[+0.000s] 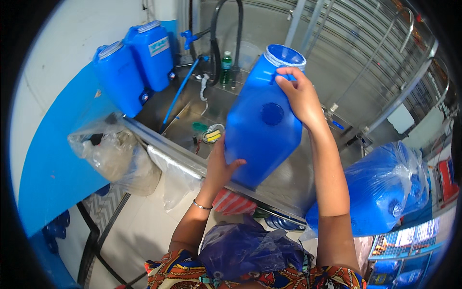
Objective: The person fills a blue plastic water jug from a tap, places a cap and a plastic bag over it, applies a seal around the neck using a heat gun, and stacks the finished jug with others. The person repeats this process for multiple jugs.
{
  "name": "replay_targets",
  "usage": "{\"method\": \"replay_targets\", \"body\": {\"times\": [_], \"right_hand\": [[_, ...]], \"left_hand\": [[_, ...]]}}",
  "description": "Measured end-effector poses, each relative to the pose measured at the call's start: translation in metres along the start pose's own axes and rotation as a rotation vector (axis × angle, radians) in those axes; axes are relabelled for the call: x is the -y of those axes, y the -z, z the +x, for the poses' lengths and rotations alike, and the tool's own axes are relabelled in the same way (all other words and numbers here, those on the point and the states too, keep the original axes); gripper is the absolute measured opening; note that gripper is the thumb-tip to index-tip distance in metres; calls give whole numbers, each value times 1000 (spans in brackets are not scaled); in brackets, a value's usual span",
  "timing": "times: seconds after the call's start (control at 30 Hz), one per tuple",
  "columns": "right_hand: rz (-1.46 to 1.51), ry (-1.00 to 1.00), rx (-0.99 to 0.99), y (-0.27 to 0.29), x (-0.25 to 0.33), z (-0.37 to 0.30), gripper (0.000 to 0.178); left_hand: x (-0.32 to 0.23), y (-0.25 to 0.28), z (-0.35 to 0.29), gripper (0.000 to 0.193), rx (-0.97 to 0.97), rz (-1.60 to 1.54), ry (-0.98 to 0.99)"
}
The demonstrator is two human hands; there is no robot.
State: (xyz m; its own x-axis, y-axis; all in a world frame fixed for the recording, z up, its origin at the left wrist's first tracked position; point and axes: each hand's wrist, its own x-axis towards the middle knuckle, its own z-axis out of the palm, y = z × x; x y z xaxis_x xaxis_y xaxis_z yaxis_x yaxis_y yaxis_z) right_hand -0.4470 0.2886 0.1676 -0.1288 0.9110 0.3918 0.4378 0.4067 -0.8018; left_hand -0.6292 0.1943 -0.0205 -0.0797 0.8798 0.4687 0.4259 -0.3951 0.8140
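Observation:
A large blue plastic water jug (260,144) with a wide, uncapped mouth is tilted over the steel sink counter, between my two hands. My right hand (301,96) grips it near the neck, fingers curled at the handle by the rim. Low on its left side, my left hand (221,168) is pressed against the wall, thumb on the face and the other fingers hidden behind. A round recessed disc shows on the jug's face. Just left of the jug, a yellow sponge (212,136) lies in a small dish on the steel.
Two capped blue jugs (120,79) stand at the back left of the sink. A black hose faucet (214,53) and a green bottle (226,67) are behind. A plastic-wrapped blue jug (380,192) sits at right. Clear plastic bags (115,154) hang at the left front edge.

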Motion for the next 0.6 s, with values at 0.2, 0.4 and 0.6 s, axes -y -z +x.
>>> {"method": "replay_targets", "body": {"times": [0.2,0.4,0.6], "right_hand": [[-110,118,-281,1,-12,-2,28],[-132,320,-395,28,-16,-91,27],[-82,58,-82,63,-11,-208,42]], "left_hand": [[23,-18,15,95,-36,-19,-87],[-2,-30,-25,66,-260,8,-425],[-75,-69,-50,68,519,-1061,-330]]}}
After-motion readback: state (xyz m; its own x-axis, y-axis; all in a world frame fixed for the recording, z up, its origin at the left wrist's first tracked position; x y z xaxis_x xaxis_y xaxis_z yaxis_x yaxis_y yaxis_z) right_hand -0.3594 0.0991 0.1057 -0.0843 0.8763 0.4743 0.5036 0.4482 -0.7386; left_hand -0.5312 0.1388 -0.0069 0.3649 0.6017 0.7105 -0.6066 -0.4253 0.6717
